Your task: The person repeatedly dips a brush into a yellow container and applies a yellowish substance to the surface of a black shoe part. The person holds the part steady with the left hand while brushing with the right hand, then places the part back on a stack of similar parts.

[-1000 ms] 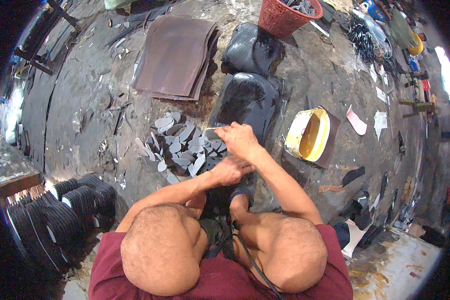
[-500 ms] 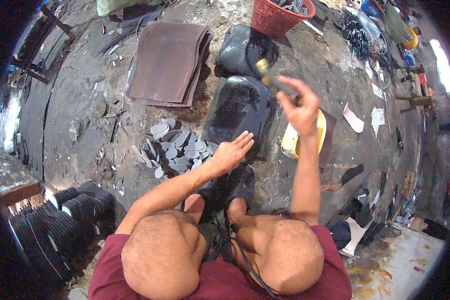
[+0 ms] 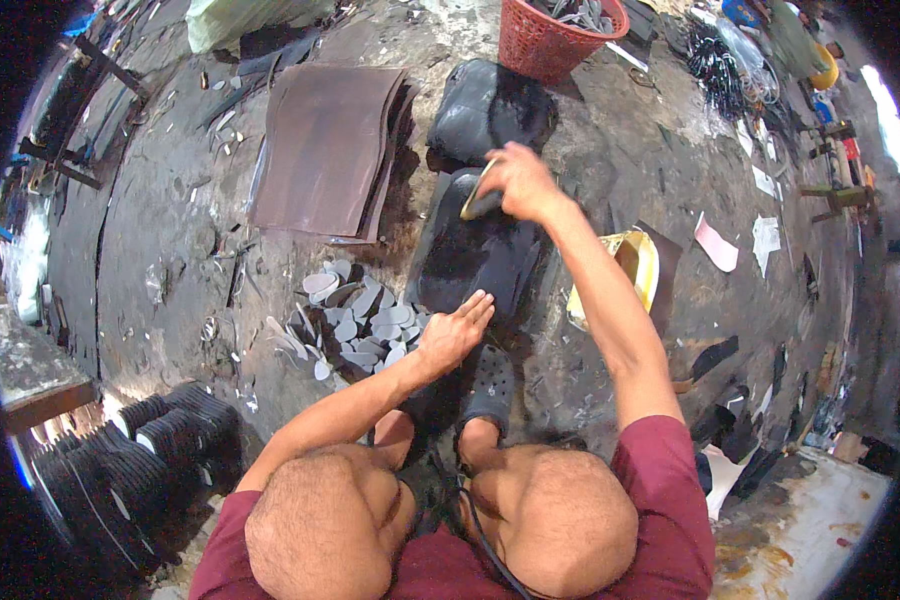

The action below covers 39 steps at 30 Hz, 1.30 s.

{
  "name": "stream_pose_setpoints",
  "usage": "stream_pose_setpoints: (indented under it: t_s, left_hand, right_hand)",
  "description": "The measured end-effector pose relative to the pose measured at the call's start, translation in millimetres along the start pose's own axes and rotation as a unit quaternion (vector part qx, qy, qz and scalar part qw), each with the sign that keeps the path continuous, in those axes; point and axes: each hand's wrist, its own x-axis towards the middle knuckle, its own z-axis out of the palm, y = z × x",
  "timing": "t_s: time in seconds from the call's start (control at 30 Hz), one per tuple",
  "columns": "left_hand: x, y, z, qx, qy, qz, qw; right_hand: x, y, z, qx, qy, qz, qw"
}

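A glossy black slab with rounded corners (image 3: 480, 262) lies on the floor in front of my feet. My left hand (image 3: 454, 332) rests at its near left edge, fingers stretched out flat and holding nothing. Over the slab's far end, my right hand (image 3: 522, 182) is closed around a flat dark hand tool with a tan edge (image 3: 478, 196). The tool is slightly blurred, and my fingers cover part of it, so its exact kind is unclear. Right of the slab stands a cut-open yellowish container (image 3: 642, 262), partly behind my right forearm.
Grey sole-shaped pieces (image 3: 362, 318) lie heaped left of the slab. Beyond them is a stack of brown sheets (image 3: 328, 150). A second black bundle (image 3: 485, 105) and a red basket (image 3: 555, 45) stand farther off. Rows of black soles (image 3: 135, 465) stand at the lower left.
My right hand has swung left from beside the slab to over its far end, carrying the tool. My left hand has shifted slightly nearer to me, still flat.
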Motion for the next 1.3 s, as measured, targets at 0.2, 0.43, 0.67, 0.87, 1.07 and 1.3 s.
stream_pose_setpoints:
  t_s: [0.2,0.43,0.67,0.87,1.07,1.3]
  left_hand:
    - [1,-3,-3,-0.009,-0.018,-0.001,1.0]
    - [-1,-7,13,0.0,0.031,0.002,1.0]
    - [15,-15,-3,-0.032,0.022,-0.012,0.999]
    - [23,-39,-18,-0.021,-0.021,0.046,0.998]
    - [5,-28,-37,-0.128,0.033,0.029,0.991]
    - [-17,-26,-52,-0.254,0.222,-0.172,0.926]
  right_hand:
    - [-64,17,-20,0.006,-0.055,0.219,0.974]
    - [-132,-33,-13,0.101,-0.172,0.296,0.934]
    - [-142,-63,-3,0.1,0.011,0.371,0.923]
    - [-120,-48,-1,0.054,0.072,0.359,0.929]
    - [-138,-73,16,0.117,0.053,0.218,0.967]
    - [-192,-136,25,0.064,0.054,0.17,0.982]
